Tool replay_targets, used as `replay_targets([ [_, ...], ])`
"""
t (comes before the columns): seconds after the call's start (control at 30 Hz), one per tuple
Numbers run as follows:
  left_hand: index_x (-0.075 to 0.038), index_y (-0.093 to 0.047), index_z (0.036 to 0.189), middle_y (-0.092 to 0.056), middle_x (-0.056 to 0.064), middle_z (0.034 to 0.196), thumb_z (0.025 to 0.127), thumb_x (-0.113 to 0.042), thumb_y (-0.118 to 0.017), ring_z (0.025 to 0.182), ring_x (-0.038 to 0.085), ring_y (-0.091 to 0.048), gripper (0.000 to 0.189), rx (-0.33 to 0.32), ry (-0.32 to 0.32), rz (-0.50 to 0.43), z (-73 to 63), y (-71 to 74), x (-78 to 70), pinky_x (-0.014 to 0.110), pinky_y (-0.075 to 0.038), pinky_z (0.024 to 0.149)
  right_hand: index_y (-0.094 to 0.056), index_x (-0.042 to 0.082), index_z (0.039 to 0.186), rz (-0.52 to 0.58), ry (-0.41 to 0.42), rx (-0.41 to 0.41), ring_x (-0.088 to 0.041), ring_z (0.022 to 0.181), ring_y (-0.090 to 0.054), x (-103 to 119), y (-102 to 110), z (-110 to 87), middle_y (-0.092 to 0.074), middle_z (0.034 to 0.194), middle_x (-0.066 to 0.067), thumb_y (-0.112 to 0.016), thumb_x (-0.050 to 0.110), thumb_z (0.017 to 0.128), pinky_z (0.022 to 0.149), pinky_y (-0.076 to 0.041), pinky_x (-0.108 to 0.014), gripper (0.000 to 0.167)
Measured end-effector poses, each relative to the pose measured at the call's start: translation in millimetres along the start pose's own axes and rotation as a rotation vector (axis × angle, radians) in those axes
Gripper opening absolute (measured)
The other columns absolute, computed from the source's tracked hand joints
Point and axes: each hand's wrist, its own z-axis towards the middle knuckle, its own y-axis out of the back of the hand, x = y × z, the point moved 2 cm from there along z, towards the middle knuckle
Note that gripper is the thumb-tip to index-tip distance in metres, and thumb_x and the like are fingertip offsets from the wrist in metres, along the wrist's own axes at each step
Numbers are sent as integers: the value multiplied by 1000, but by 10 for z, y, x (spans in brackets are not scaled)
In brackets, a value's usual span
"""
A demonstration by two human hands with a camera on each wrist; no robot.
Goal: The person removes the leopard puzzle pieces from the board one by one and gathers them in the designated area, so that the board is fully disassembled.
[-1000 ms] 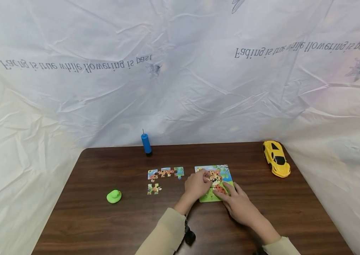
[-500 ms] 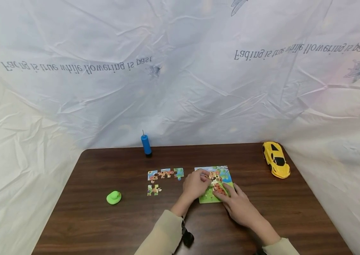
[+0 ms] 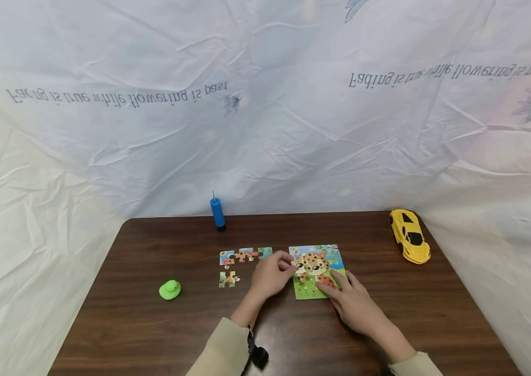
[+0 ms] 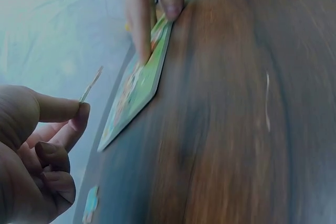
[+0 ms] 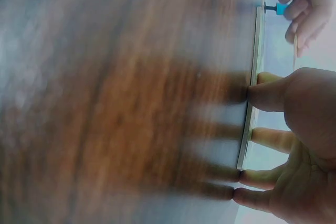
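My left hand [image 3: 269, 274] pinches a small puzzle piece [image 4: 91, 84] between thumb and index finger. In the left wrist view the piece shows edge-on, raised off the table near the board's left side. The jigsaw puzzle board [image 3: 306, 289], with a spotted leopard cub on blue and green, lies flat on the dark wooden table. My right hand [image 3: 354, 307] rests on its lower right part with spread, fairly straight fingers, the outer ones reaching past its edge. Several loose puzzle pieces [image 3: 246, 255] lie left of the board, one partly behind my left hand.
A green toy duck [image 3: 170, 290] sits at the table's left. Near the back edge stands a blue cylinder [image 3: 217, 213] with a thin metal tip. The yellow toy car [image 3: 410, 237] is at the back right corner. Pale cloth hangs behind the table.
My left hand has drawn back to the left off the board, uncovering more of the leopard's face and partly covering a loose piece. My right hand stays in place on the board.
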Motion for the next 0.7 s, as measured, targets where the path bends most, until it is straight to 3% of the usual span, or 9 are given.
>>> replay_targets([
  [0.33, -15, -73, 119, -75, -5, 91, 98, -20, -74, 80, 16, -68, 21, -28, 0, 15, -133, 348, 237, 42, -53, 72, -67, 28, 142, -8, 10, -8, -65, 130, -44, 0, -4, 0, -49, 149, -24, -68, 15, 102, 94, -44, -74, 42],
  [0.57, -17, -74, 115, -75, -6, 90, 96, -21, -76, 83, 17, -70, 19, -69, 55, 67, -236, 600, 442, 47, -54, 79, -67, 27, 142, -5, 2, 2, -65, 130, -43, 27, 14, 1, -49, 149, -24, -69, 14, 101, 95, -43, -73, 43],
  [0.7, -18, -75, 113, -75, -7, 90, 95, -22, -78, 82, 17, -69, 19, -90, 104, 109, -309, 727, 549, 47, -54, 76, -67, 28, 142, -8, 0, 6, -64, 130, -43, 22, 13, 7, -49, 149, -23, -69, 15, 101, 95, -44, -73, 43],
])
